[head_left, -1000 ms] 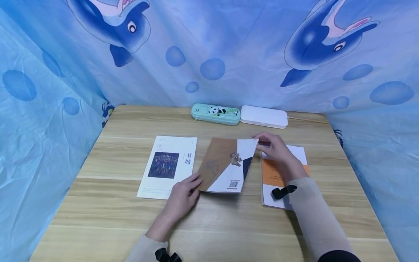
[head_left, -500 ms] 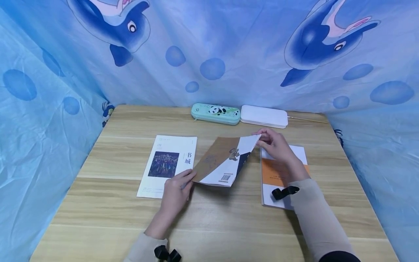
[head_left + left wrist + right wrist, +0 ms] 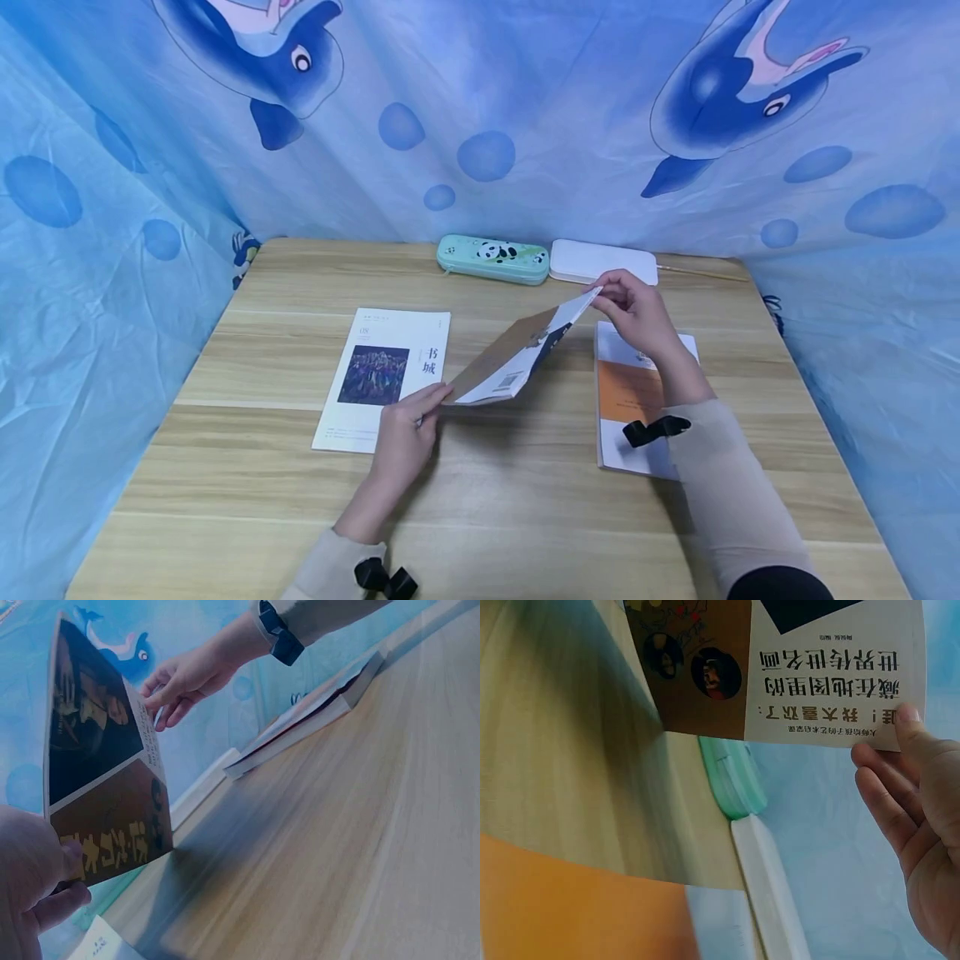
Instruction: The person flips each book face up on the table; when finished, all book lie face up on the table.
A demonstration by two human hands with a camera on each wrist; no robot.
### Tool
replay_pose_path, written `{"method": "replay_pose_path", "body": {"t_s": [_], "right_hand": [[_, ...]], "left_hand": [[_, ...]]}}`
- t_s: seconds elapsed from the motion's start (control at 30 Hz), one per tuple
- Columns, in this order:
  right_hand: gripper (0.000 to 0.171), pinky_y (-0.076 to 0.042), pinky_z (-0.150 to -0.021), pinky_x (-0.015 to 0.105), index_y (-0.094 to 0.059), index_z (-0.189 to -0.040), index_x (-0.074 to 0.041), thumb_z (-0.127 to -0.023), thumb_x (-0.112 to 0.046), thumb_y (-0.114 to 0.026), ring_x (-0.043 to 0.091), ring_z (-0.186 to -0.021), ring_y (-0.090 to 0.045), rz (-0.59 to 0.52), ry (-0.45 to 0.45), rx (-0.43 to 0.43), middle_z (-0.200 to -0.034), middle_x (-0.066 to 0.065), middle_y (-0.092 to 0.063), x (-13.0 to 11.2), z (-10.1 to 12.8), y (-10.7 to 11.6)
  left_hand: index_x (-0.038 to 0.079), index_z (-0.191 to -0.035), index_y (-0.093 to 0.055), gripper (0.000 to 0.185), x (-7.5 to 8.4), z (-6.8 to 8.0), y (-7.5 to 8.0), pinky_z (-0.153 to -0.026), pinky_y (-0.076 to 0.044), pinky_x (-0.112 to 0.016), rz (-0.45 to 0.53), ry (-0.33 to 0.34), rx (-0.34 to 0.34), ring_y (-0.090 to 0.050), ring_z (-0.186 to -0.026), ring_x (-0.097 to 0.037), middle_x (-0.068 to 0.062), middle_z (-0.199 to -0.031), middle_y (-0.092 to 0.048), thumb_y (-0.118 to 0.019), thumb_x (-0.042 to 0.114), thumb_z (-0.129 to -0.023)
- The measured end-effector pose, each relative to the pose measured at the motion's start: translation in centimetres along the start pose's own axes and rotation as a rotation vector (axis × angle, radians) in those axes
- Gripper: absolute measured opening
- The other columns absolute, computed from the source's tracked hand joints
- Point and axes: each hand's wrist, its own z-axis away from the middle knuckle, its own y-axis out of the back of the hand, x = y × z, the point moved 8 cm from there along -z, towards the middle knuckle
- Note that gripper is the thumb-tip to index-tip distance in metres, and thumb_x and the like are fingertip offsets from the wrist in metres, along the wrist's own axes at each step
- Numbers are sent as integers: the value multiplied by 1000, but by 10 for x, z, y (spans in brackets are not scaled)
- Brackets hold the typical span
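Observation:
A thin brown-and-white book (image 3: pixel 517 360) (image 3: pixel 105 772) (image 3: pixel 780 667) is held tilted above the wooden table (image 3: pixel 480 500), far right corner raised. My left hand (image 3: pixel 405 429) (image 3: pixel 34 889) pinches its near left corner. At the far right corner my right hand (image 3: pixel 633 312) (image 3: pixel 919 825) pinches the edge, thumb on top. Its underside shows Chinese print and a dark picture in the wrist views.
A white magazine (image 3: pixel 386 375) lies flat to the left. An orange-and-white book (image 3: pixel 633 392) lies under my right forearm. A green panda pencil case (image 3: pixel 493 258) and a white case (image 3: pixel 603 260) sit at the table's back edge. Blue dolphin cloth (image 3: pixel 480 117) surrounds the table.
The brown-and-white book has risen off the table: my right hand lifted its far corner up and back, my left hand shifted to pinch the near corner. The book now tilts steeply.

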Motion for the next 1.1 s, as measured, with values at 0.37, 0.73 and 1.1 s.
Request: {"method": "replay_pose_path", "body": {"t_s": [0.37,0.73,1.1], "right_hand": [[15,-49,-56,16,-64,-110,-1,-97,-8,-68,18,-73,-68,89,-58,43,-92,14,-75,-4,-9,15],[16,-40,-53,20,-67,-108,-2,-96,-11,-71,16,-62,-50,157,-35,57,-79,9,-67,-10,-19,15],[20,-53,-61,18,-68,-112,-1,-98,-14,-69,16,-71,-66,26,-165,33,-89,14,-71,9,-24,-1]], "left_hand": [[1,-114,-75,32,8,0,-4,-85,-60,-30,120,-10,-42,-75,-96,-25,-14,-106,-75,-73,-12,-85],[6,-110,-76,22,4,7,-10,-71,-61,-26,179,79,-154,-73,-82,-15,-7,-94,-78,-73,-2,-90],[-5,-115,-70,25,-9,12,-15,-79,-62,-30,425,260,-219,-75,-88,-35,-20,-101,-75,-65,-11,-91]]}}
